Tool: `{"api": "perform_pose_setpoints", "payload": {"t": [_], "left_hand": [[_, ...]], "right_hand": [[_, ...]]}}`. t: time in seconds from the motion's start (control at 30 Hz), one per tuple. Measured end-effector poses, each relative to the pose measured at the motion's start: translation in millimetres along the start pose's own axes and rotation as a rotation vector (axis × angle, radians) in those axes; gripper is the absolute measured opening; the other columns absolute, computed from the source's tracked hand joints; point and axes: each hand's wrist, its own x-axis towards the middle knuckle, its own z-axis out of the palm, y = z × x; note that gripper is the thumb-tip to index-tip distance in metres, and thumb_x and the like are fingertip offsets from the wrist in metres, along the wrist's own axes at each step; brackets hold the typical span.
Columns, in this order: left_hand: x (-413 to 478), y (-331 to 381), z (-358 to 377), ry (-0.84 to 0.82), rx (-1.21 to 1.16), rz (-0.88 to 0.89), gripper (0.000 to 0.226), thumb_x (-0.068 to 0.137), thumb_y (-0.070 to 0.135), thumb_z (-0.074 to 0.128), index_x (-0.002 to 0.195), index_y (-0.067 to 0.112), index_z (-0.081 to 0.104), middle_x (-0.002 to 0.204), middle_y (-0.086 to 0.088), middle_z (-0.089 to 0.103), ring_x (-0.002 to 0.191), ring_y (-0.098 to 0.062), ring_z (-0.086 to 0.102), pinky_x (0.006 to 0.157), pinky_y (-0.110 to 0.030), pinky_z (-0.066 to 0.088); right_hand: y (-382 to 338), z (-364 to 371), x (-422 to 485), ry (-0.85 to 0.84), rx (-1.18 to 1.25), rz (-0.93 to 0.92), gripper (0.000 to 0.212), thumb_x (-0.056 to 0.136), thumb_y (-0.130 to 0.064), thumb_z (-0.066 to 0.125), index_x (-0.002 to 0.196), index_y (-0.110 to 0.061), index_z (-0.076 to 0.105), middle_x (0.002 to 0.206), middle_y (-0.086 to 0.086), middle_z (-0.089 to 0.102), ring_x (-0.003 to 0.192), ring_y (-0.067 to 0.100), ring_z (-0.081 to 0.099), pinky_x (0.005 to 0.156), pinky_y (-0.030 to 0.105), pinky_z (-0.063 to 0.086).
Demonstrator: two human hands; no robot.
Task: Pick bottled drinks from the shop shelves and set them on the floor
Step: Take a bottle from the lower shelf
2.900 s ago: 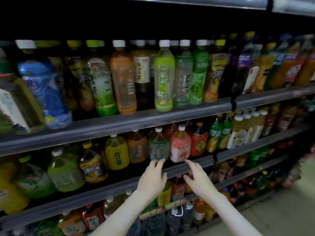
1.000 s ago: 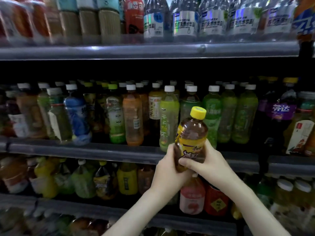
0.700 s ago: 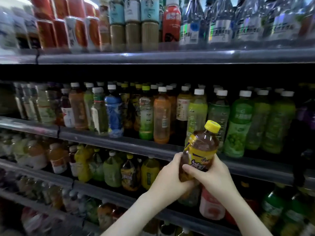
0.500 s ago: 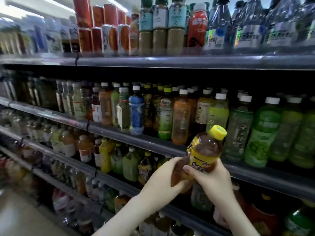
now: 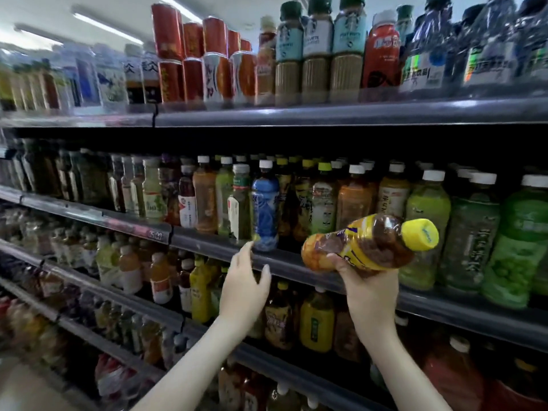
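A brown tea bottle (image 5: 367, 247) with a yellow cap and yellow label lies tipped almost sideways, cap pointing right, in front of the middle shelf. My right hand (image 5: 369, 289) grips it from below around its lower half. My left hand (image 5: 244, 287) is off the bottle, fingers relaxed and spread, held just in front of the middle shelf's edge (image 5: 284, 262) below a blue bottle (image 5: 264, 209).
Shelves of bottled drinks fill the view: green tea bottles (image 5: 519, 241) at right, orange and yellow bottles (image 5: 201, 289) on the lower shelf, red cans (image 5: 192, 57) and coffee bottles (image 5: 317, 51) on top. A patch of floor (image 5: 26, 390) shows at bottom left.
My left hand has let go of the tea bottle and moved left. My right hand alone now holds it and has tipped it from upright toward horizontal. The view has swung left.
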Motion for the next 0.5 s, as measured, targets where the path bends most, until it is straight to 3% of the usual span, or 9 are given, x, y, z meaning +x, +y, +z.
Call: {"api": "perform_pose_setpoints", "payload": {"t": [0.17, 0.27, 0.37, 0.5], "left_hand": [[78.9, -23.1, -16.8, 0.009, -0.035, 0.106, 0.071, 0.096, 0.024, 0.057, 0.152, 0.015, 0.015, 0.152, -0.008, 0.03, 0.137, -0.021, 0.035, 0.111, -0.035, 0.036], [115.2, -32.1, -7.5, -0.006, 0.025, 0.192, 0.077, 0.094, 0.024, 0.059, 0.151, 0.005, 0.01, 0.158, -0.016, 0.017, 0.147, -0.026, 0.016, 0.118, -0.033, 0.021], [136.8, -36.2, 9.1, -0.048, 0.005, 0.186, 0.08, 0.093, 0.032, 0.06, 0.151, 0.007, 0.012, 0.155, -0.013, 0.024, 0.144, -0.023, 0.015, 0.115, -0.028, 0.017], [143.9, -35.3, 28.0, -0.092, -0.002, 0.164, 0.091, 0.09, 0.038, 0.062, 0.152, 0.014, 0.0, 0.143, -0.012, 0.037, 0.126, -0.027, 0.044, 0.095, -0.034, 0.042]], "right_hand": [[19.9, 79.7, 29.1, 0.076, -0.053, 0.018, 0.071, 0.067, -0.029, 0.082, 0.129, -0.013, 0.05, 0.114, -0.014, 0.062, 0.099, -0.019, 0.054, 0.084, -0.005, 0.034], [36.2, 118.1, 44.2, 0.143, -0.144, 0.043, 0.076, 0.07, -0.024, 0.085, 0.135, -0.016, 0.045, 0.118, -0.008, 0.061, 0.104, -0.006, 0.054, 0.08, -0.008, 0.032], [47.9, 140.2, 53.9, 0.185, -0.286, 0.052, 0.075, 0.073, -0.031, 0.083, 0.135, -0.024, 0.043, 0.119, -0.013, 0.056, 0.109, 0.005, 0.053, 0.079, 0.0, 0.035], [56.0, 152.4, 64.8, 0.228, -0.479, 0.082, 0.072, 0.073, -0.038, 0.081, 0.132, -0.019, 0.044, 0.121, -0.001, 0.06, 0.111, 0.022, 0.058, 0.081, 0.024, 0.041]]}}
